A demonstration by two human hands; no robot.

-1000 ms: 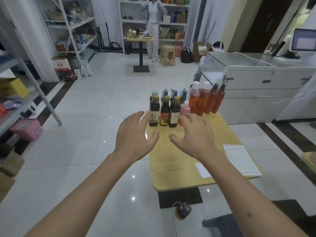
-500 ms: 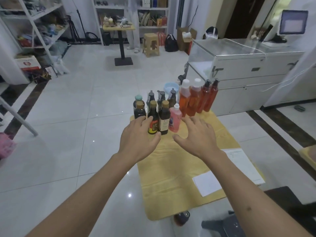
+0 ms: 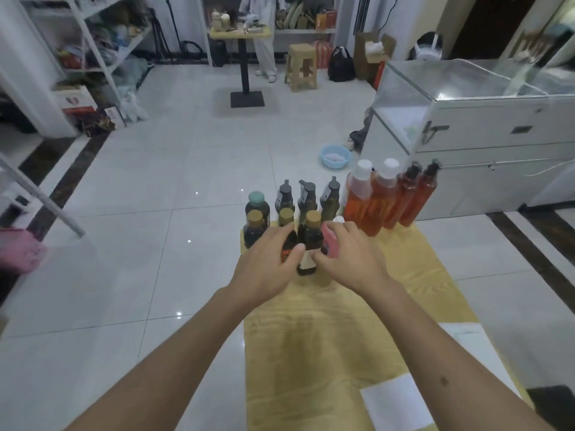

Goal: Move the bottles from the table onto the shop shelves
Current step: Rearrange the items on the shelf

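The single head view looked forward and down from above the near table [image 3: 326, 337] edge, close over it, with shop shelves [image 3: 93, 42] far left.

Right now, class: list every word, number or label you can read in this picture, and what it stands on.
None can be read.
Middle dark bottle, red label: print blurred.
Right dark bottle, pale label: too small.
Paper sheets on the table: no legible text.
Boxes by the shelf: blurred.
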